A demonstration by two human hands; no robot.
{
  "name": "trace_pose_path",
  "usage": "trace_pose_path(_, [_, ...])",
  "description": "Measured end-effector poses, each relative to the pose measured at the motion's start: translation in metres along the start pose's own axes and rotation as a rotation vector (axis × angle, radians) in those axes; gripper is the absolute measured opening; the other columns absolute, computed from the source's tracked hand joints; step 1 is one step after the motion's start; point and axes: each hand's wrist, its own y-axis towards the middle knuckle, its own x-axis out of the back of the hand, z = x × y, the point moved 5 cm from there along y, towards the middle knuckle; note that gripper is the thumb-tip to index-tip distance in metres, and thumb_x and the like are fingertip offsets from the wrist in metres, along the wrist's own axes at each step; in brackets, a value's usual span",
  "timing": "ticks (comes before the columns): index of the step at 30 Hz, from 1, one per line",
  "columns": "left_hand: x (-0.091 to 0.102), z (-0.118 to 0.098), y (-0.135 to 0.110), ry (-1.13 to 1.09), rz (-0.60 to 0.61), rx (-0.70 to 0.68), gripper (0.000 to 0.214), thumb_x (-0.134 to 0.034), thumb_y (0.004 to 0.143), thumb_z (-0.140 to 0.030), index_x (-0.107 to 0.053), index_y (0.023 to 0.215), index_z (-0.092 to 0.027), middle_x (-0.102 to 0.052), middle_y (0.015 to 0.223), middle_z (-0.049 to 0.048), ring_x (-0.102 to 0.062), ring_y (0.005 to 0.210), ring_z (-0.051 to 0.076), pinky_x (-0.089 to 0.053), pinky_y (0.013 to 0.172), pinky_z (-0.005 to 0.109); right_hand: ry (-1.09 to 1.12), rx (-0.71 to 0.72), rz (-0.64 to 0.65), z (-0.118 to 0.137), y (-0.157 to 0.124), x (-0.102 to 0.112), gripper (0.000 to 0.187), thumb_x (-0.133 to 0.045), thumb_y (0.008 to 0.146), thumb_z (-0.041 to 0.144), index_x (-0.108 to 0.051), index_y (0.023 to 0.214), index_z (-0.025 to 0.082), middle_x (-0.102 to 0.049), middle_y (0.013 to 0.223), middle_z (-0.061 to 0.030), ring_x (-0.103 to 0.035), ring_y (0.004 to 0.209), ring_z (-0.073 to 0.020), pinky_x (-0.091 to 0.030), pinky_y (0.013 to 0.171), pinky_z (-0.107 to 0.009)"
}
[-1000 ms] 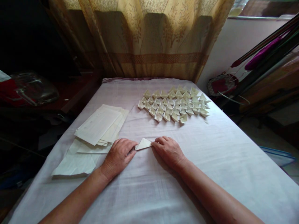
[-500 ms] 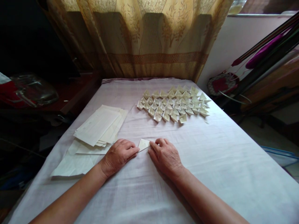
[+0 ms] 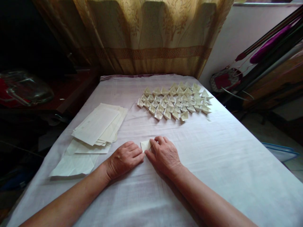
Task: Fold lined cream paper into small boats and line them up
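A small folded piece of paper (image 3: 145, 145), off-white, lies on the sheet between my hands. My left hand (image 3: 126, 157) has its fingers closed at the paper's lower left corner. On the other side, my right hand (image 3: 163, 154) pinches the paper's right part, thumb toward the lower edge and fingers over the top. Its right part is covered by my fingers. Beyond my hands stand several folded paper boats (image 3: 170, 102) in close rows.
A stack of paper sheets (image 3: 97, 123) lies left of my hands, with a creased sheet (image 3: 71, 162) at its near end. The white bedsheet (image 3: 213, 176) covers the surface. A patterned curtain (image 3: 151, 37) hangs behind, and a glass jar (image 3: 28, 88) stands at the left.
My hands have come closer together at the folded paper. My right hand has shifted left and now covers more of it. The view has tilted slightly downward.
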Motion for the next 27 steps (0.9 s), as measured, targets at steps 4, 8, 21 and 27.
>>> trace_pose_path(4, [0.004,0.010,-0.004,-0.013,0.023,-0.036,0.015,-0.051,0.097,-0.013,-0.063,0.103,-0.017,-0.070,0.087,0.0024,-0.063,0.080,0.016,-0.050,0.080,0.032,0.009,0.005,-0.006,-0.001,0.000,0.001,0.025,-0.066,0.088,0.041,-0.068,0.099,0.019,-0.066,0.102,-0.0096,-0.055,0.096,-0.0246,-0.040,0.080,-0.032])
trace_pose_path(8, [0.004,0.012,-0.004,-0.016,0.043,-0.066,0.015,-0.050,0.097,-0.013,-0.064,0.102,-0.018,-0.071,0.088,0.0027,-0.063,0.082,0.015,-0.050,0.082,0.032,0.024,0.012,-0.028,-0.002,-0.001,0.001,0.025,-0.066,0.088,0.040,-0.068,0.099,0.018,-0.065,0.101,-0.0097,-0.055,0.095,-0.0245,-0.041,0.082,-0.033])
trace_pose_path(21, [0.001,0.009,-0.021,-0.305,0.153,0.531,0.017,-0.060,0.092,-0.026,-0.074,0.101,-0.025,-0.067,0.091,0.0031,-0.060,0.086,0.019,-0.047,0.079,0.033,0.064,0.063,-0.084,-0.007,-0.002,-0.001,0.024,-0.065,0.088,0.039,-0.068,0.102,0.019,-0.065,0.103,-0.0095,-0.055,0.095,-0.0238,-0.042,0.084,-0.033])
trace_pose_path(27, [-0.003,0.001,-0.018,-0.381,0.231,0.719,0.020,-0.064,0.086,-0.022,-0.074,0.102,-0.028,-0.069,0.092,0.0014,-0.062,0.088,0.019,-0.046,0.080,0.033,0.062,0.068,-0.093,-0.006,-0.003,-0.002,0.024,-0.064,0.089,0.039,-0.068,0.102,0.019,-0.065,0.103,-0.0098,-0.054,0.095,-0.0238,-0.041,0.084,-0.033])
